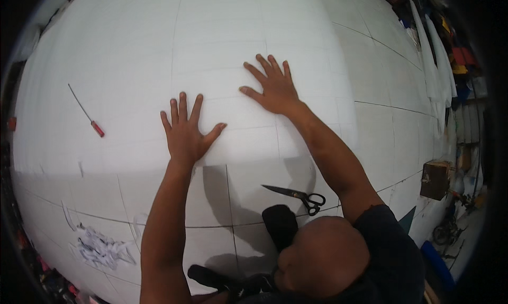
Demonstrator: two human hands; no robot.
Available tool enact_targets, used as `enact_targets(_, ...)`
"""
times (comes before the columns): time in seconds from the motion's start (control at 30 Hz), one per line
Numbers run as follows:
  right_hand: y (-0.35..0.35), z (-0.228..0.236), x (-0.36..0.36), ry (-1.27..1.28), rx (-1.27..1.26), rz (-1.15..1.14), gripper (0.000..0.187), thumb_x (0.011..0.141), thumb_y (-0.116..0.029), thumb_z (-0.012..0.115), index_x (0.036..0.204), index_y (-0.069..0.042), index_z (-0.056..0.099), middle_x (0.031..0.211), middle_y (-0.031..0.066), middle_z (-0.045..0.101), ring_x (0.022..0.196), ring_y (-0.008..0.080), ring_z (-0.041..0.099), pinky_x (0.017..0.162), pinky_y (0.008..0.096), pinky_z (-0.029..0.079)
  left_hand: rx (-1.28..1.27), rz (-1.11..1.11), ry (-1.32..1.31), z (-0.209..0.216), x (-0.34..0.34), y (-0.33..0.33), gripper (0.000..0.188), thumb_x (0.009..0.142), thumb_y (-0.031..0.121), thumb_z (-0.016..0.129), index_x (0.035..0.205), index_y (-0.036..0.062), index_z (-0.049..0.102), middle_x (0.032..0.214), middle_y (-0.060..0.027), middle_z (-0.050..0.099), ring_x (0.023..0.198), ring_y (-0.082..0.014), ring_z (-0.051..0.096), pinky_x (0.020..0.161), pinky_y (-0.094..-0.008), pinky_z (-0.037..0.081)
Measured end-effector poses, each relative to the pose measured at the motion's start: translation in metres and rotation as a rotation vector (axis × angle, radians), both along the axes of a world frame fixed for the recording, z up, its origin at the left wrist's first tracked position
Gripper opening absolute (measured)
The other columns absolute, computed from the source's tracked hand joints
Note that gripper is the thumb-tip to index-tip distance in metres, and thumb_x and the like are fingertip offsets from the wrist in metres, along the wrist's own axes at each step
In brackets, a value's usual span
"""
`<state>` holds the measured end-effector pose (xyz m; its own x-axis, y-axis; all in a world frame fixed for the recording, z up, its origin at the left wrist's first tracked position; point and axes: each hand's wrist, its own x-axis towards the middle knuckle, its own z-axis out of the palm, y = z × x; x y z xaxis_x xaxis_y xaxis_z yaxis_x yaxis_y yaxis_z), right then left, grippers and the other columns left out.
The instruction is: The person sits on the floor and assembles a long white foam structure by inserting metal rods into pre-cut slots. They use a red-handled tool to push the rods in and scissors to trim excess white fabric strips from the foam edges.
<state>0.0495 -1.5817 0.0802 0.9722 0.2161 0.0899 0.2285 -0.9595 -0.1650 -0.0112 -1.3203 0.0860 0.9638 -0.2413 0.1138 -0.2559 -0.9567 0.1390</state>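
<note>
A wide, thin white sheet [227, 39] lies spread over the tiled floor, whose joint lines show faintly through it. My left hand [186, 132] rests flat on the sheet near its front edge, fingers spread. Farther forward and to the right, my right hand [275, 90] is also laid on the sheet with its fingers apart. Neither hand holds anything. Black-handled scissors [299, 194] lie on the bare tiles between my arms, nearer to my right forearm. On the left part of the sheet is a screwdriver [96, 127] with a red handle and a long thin shaft.
Crumpled whitish scraps [103, 247] lie on the tiles at the lower left. A brown box [436, 180] stands at the right, near hanging white material [436, 66] and cluttered shelves. A blue object [437, 264] sits at the lower right.
</note>
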Motion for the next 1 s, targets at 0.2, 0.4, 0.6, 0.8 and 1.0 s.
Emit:
enact_targets(0.2, -0.039, 0.014, -0.053, 0.108, -0.161, -0.122, 0.073, 0.096, -0.069, 0.04, 0.156, -0.028, 0.032, 0.165, 0.011, 0.019, 0.153, 0.0328, 0.013, 0.121, 0.0587, 0.005, -0.037, 0.021, -0.01, -0.007, -0.004, 0.007, 0.089, 0.083, 0.07, 0.062, 0.153, 0.0196, 0.039, 0.16, -0.0226, 0.027, 0.148, -0.0438, 0.021, 0.118, -0.0632, 0.011)
enact_targets(0.4, -0.072, 0.014, -0.099, 0.156, -0.214, -0.243, 0.073, 0.096, -0.068, 0.042, 0.156, -0.029, 0.03, 0.164, 0.0123, 0.019, 0.153, 0.0319, 0.012, 0.121, 0.0587, 0.004, -0.036, 0.024, 0.023, -0.003, -0.005, 0.007, 0.086, 0.086, 0.067, 0.06, 0.154, 0.0191, 0.037, 0.16, -0.0222, 0.026, 0.149, -0.0422, 0.02, 0.119, -0.0603, 0.01)
enact_targets(0.6, -0.078, 0.006, -0.099, 0.108, -0.18, -0.253, 0.071, 0.096, -0.065, 0.043, 0.155, -0.027, 0.033, 0.163, 0.0124, 0.023, 0.152, 0.0319, 0.013, 0.12, 0.0585, 0.004, -0.661, 0.114, -0.484, 0.006, -0.05, 0.053, 0.018, 0.092, 0.007, 0.061, 0.105, -0.0047, 0.059, 0.105, -0.0183, 0.059, 0.101, -0.0328, 0.055, 0.093, -0.0414, 0.044)
enact_targets(0.8, -0.075, 0.003, -0.099, 0.068, -0.142, -0.226, 0.071, 0.097, -0.065, 0.044, 0.155, -0.026, 0.035, 0.162, 0.014, 0.024, 0.151, 0.0337, 0.015, 0.119, 0.0605, 0.006, -0.252, 0.231, -0.275, -0.004, -0.148, 0.091, 0.046, 0.089, 0.016, 0.069, 0.133, 0.008, 0.061, 0.134, -0.0211, 0.052, 0.123, -0.0357, 0.049, 0.107, -0.0478, 0.035)
enact_targets(1.0, -0.079, 0.011, -0.099, 0.033, -0.081, -0.183, 0.071, 0.095, -0.061, 0.051, 0.153, -0.021, 0.039, 0.159, 0.0172, 0.028, 0.15, 0.0367, 0.02, 0.118, 0.0618, 0.009, -0.016, -0.061, -0.029, 0.016, -0.095, 0.097, 0.05, 0.092, 0.033, 0.067, 0.141, 0.0287, 0.056, 0.155, -0.0138, 0.039, 0.143, -0.0416, 0.034, 0.116, -0.0626, 0.023)
